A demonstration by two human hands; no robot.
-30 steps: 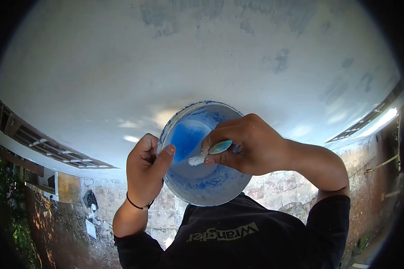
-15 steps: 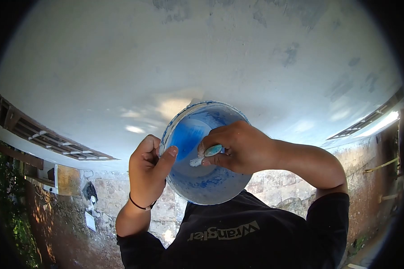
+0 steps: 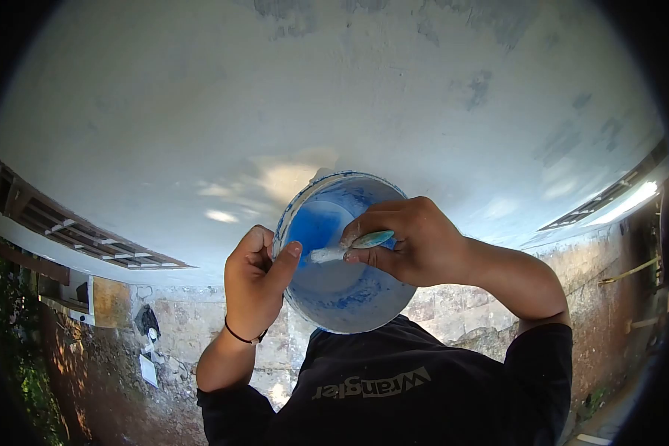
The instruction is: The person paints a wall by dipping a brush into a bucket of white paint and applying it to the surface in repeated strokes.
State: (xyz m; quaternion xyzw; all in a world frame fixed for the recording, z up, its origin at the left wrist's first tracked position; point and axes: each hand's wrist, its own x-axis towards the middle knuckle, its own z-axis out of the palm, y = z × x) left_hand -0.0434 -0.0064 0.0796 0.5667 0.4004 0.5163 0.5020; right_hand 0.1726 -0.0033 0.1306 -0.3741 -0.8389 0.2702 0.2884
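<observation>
My left hand point(image 3: 256, 279) grips the bucket point(image 3: 353, 318) by its left rim, thumb inside and fingers round the outside. The bucket is tilted so its mouth faces me, and its inner wall is smeared with blue and whitish paint. Pale paint point(image 3: 327, 279) lies at the bottom. Inside the mouth, my right hand point(image 3: 420, 245) pinches a paintbrush point(image 3: 373, 239) with a teal handle. Its white-coated bristle end points left, toward the bright blue patch of the wall.
A large pale wall point(image 3: 334, 89) with grey patches fills the upper view. Slatted window frames point(image 3: 74, 227) show at left and right. Below runs a rough, stained strip of masonry point(image 3: 186, 316), with a dark bag-like item point(image 3: 147, 320) at left.
The paintbrush has turned in my right hand, its bristle end swinging up and left and its handle pointing right. My left hand and the bucket have shifted slightly right.
</observation>
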